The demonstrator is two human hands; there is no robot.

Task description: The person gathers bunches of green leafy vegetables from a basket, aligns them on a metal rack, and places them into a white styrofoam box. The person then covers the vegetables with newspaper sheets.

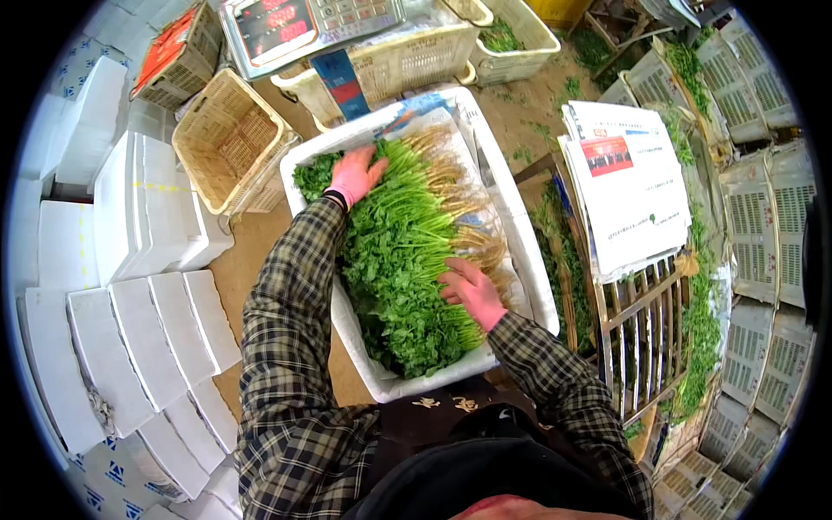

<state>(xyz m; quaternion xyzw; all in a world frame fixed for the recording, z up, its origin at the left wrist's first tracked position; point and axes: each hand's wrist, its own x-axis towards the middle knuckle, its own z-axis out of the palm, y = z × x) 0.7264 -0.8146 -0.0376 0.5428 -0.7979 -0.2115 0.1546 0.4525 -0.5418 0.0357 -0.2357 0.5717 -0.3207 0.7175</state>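
Observation:
Before me stands a white foam box (pixel 534 273), lined along one side with newspaper (pixel 478 140). Leafy green herbs, probably coriander (pixel 396 260), fill much of it in a layer, leaves to the left and pale roots to the right. My left hand (pixel 354 174), fingers spread, rests on the leaves and stems at the far end. Over the stems nearer me is my right hand (pixel 473 291), its fingers bent and touching the bunch. Neither hand visibly grips anything. The bottom of the box is hidden under the herbs.
A digital scale (pixel 312 29) sits on a plastic crate (pixel 416 65) beyond the box. An empty-looking beige crate (pixel 227 140) stands left, near stacked white foam boxes (pixel 149 195). Newspapers (pixel 630 188) lie on a metal rack (pixel 643 338) at right, with crates (pixel 754 221) beyond.

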